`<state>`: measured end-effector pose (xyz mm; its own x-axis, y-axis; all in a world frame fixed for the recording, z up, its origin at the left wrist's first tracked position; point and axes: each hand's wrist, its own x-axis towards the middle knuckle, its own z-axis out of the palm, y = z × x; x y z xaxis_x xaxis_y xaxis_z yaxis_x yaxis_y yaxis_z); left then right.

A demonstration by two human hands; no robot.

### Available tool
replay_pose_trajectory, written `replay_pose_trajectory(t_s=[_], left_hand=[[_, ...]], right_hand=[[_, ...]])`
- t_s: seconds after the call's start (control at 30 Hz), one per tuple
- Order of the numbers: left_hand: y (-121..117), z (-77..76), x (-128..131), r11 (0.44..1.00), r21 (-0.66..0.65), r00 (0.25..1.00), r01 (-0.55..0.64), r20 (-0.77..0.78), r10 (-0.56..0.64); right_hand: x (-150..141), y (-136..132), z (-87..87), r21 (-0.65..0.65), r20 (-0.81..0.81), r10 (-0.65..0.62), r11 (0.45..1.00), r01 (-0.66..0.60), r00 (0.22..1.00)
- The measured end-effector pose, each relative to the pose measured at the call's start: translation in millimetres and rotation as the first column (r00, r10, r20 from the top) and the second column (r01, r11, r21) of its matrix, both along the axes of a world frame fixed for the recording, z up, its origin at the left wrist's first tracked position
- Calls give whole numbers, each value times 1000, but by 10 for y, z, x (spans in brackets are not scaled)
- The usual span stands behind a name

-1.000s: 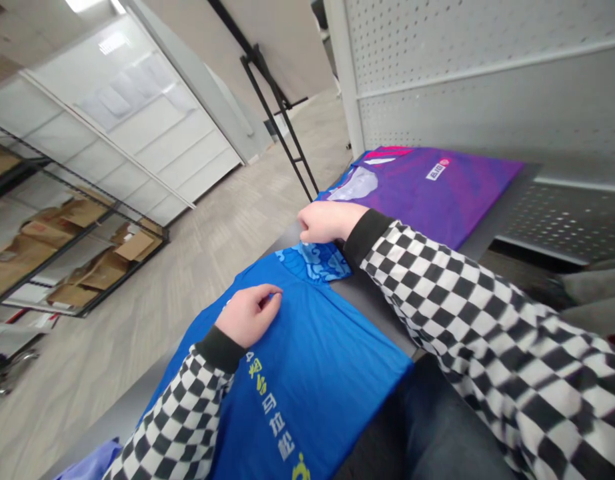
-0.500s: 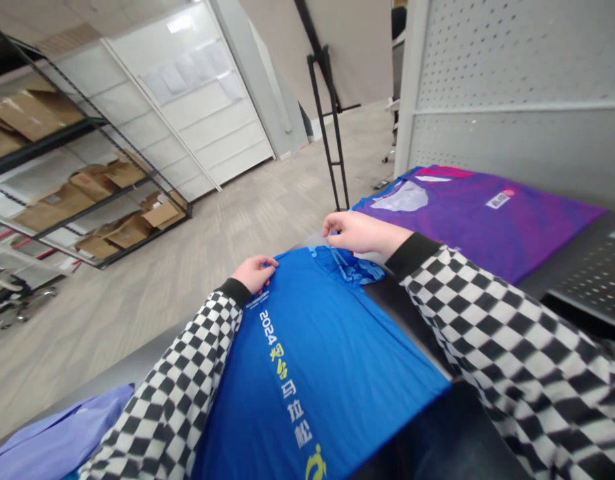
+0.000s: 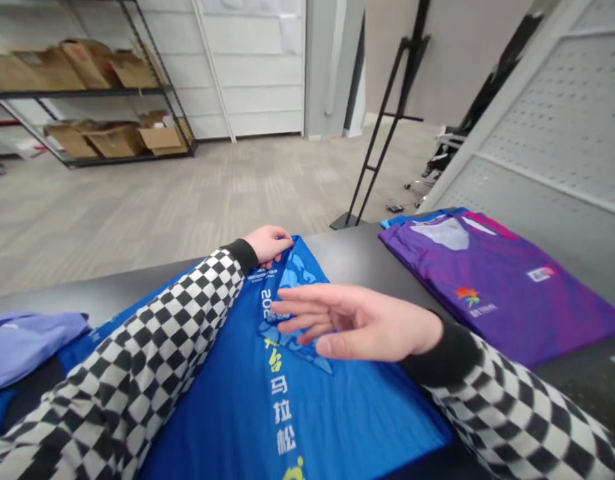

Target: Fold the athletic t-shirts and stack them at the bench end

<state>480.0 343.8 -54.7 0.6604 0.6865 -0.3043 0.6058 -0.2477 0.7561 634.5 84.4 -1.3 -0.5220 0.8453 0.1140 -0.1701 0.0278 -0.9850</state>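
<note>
A blue T-shirt (image 3: 222, 373) with white and yellow lettering is spread over the dark table before me. At its far edge, my left hand (image 3: 268, 245) is closed in a pinch on the cloth. A flap with a light-blue pattern, the sleeve (image 3: 300, 267), lies folded inward over the lettering. Just over that flap is my right hand (image 3: 355, 321), open with its fingers stretched to the left and nothing in it. Whether its fingers touch the cloth I cannot tell.
To the right lies a folded purple T-shirt (image 3: 492, 287) beside a grey perforated panel (image 3: 547, 120). A lilac garment (image 3: 32, 343) lies at the left. Beyond the dark table (image 3: 357, 257) stand a black metal stand (image 3: 382, 127) and a shelf with cardboard boxes (image 3: 117, 140).
My right hand has come nearer and opened, and the patterned sleeve now lies folded inward across the shirt. My left hand stays at the far edge. The head view has turned and levelled.
</note>
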Motion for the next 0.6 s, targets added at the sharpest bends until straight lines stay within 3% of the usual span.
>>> replay_pose_trajectory(t_s=[0.03,0.1,0.17,0.23,0.27,0.33,0.4,0.47,0.6], left_hand=[[-7,11,0,1000,-3,1000,-1,0,1],[-24,47,-5,1000,-13,1000,5,1,-5],[-42,85,-15,1000,-14,1000,20,-9,-20],[-63,102,-14,998,43,998,52,-33,-50],[-77,97,-6,991,113,997,71,-44,-67],[-117,61,31,944,313,994,107,-59,-93],[-173,10,87,863,490,993,119,-57,-105],[-237,-29,144,820,560,993,118,-42,-114],[-333,-18,213,865,502,996,22,65,-62]], right_hand=[[12,-4,-6,-7,-5,-10,1000,10,1000],[130,63,-58,51,50,-195,980,192,980],[325,200,-161,206,171,-490,866,455,855],[529,345,-282,411,318,-692,717,563,648],[613,404,-336,497,393,-730,680,538,559],[722,479,-411,599,520,-720,691,404,460],[747,509,-448,628,590,-669,732,264,451],[717,518,-469,642,607,-635,746,175,479],[645,529,-521,632,627,-594,766,116,504]])
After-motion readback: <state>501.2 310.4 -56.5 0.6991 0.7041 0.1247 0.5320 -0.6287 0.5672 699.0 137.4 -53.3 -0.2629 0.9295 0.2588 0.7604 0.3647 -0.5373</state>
